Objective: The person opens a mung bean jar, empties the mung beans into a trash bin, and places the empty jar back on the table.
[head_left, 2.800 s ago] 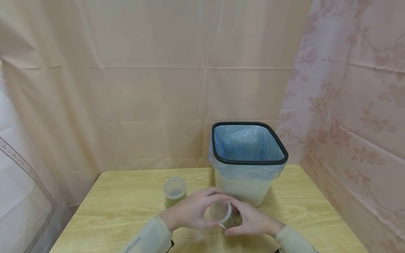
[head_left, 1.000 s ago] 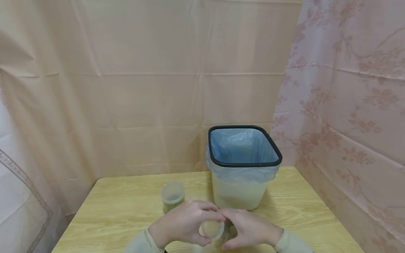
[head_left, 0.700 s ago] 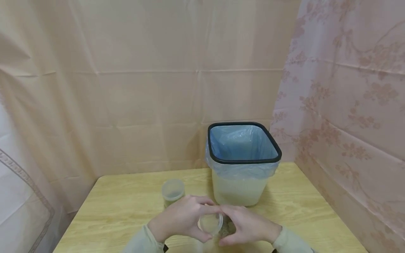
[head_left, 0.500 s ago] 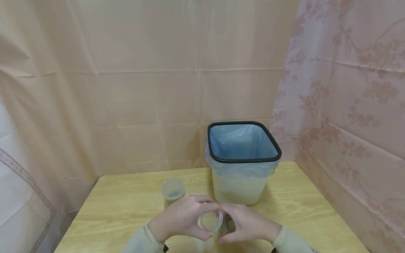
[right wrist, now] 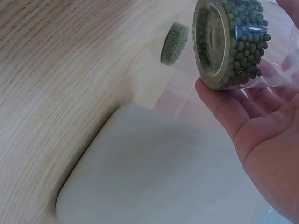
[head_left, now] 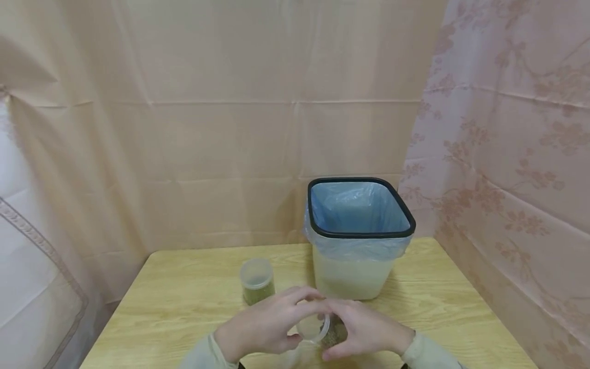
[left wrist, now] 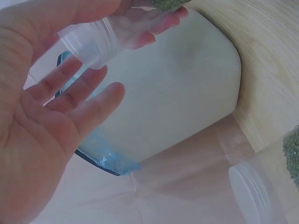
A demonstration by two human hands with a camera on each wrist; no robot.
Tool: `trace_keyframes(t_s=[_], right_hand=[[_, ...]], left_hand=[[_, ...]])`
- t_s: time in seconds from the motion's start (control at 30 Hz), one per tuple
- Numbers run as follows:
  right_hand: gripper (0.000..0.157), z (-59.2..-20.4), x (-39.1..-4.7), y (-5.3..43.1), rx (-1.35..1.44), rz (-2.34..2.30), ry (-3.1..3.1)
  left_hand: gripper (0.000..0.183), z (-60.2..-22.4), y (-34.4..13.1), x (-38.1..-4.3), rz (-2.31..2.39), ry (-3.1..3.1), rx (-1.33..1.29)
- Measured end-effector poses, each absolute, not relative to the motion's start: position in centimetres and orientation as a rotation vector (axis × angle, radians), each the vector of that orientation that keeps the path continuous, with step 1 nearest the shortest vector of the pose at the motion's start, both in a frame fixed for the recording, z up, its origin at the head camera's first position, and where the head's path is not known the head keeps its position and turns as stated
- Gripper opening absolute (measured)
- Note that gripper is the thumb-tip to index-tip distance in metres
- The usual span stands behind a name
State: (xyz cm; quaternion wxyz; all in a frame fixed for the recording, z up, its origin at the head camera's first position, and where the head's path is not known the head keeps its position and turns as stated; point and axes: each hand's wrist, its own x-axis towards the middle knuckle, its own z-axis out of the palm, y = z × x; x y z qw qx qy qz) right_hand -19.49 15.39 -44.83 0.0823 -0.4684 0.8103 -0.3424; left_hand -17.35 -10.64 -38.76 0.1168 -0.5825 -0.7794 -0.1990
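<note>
My right hand (head_left: 369, 330) grips a clear plastic jar (right wrist: 243, 42) partly filled with green mung beans, tipped onto its side with the lidded end toward the left. In the left wrist view, the translucent lid (left wrist: 91, 42) lies between the thumb and fingers of my left hand (head_left: 269, 325). Thumb and index finger curve round it in the head view, while the other fingers spread out loosely. Both hands nearly meet at the fingertips. A second jar (head_left: 256, 282) of the same kind, lidded and holding green beans, stands upright beyond my left hand.
Right behind my hands stands a whitish square bin (head_left: 352, 279) with a black rim ring (head_left: 361, 235) and a blue bag lining (head_left: 355, 207). All of this is on a wood-grain table (head_left: 184, 297), with beige curtain (head_left: 221, 154) behind and flowered cloth at the right.
The hands and jar have come lower and nearer since the oldest frame. Over the last half second, the left thumb has shifted slightly left along the lid. The view has also shifted a little.
</note>
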Motion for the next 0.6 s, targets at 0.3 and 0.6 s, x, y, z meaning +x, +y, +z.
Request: trace_keyframes(t_s=[0.3, 0.6], right_hand=[[0.062, -45.01, -19.21, 15.51, -1.401, -0.99, 2.422], [0.065, -44.94, -19.3, 15.2, -1.471, -0.987, 2.463]], left_hand=[[0.073, -38.92, -10.57, -17.57, -0.654, -2.277, -1.733], [0.064, -38.92, -10.63, -17.68, -0.633, -2.424, -1.548]])
